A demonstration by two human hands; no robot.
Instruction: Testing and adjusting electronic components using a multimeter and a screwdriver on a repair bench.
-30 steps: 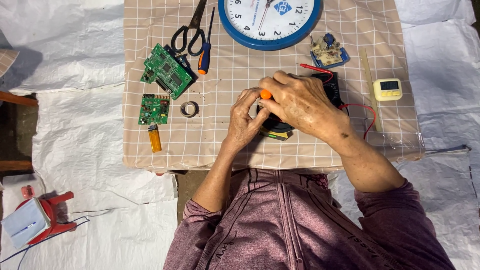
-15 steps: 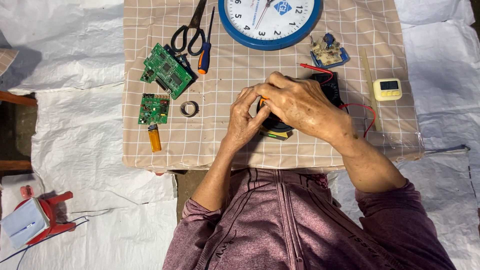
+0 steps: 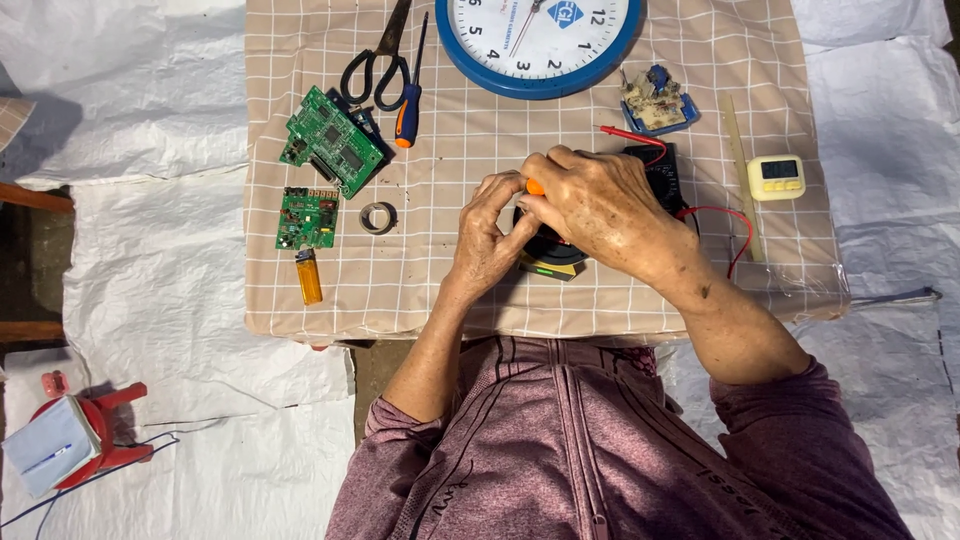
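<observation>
Both my hands meet over a small black round part (image 3: 552,250) near the front of the checked tablecloth (image 3: 440,280). My left hand (image 3: 488,240) grips the part's left side. My right hand (image 3: 600,205) is curled over the top of it, fingers closed on a tool with an orange handle (image 3: 535,187) that peeks out between the two hands. A yellow-green edge (image 3: 548,269) shows under the black part. Most of the part and the tool's tip are hidden by my fingers.
A black meter (image 3: 660,170) with red leads (image 3: 725,215) lies behind my right hand. Further off lie a blue wall clock (image 3: 540,40), scissors (image 3: 375,60), a screwdriver (image 3: 408,110), two green circuit boards (image 3: 333,140), a tape ring (image 3: 378,217), an orange lighter (image 3: 308,277), a yellow timer (image 3: 776,177).
The orange handle showed a second ago, was covered by my fingers half a second ago, and shows again now. The hands have stayed in the same place.
</observation>
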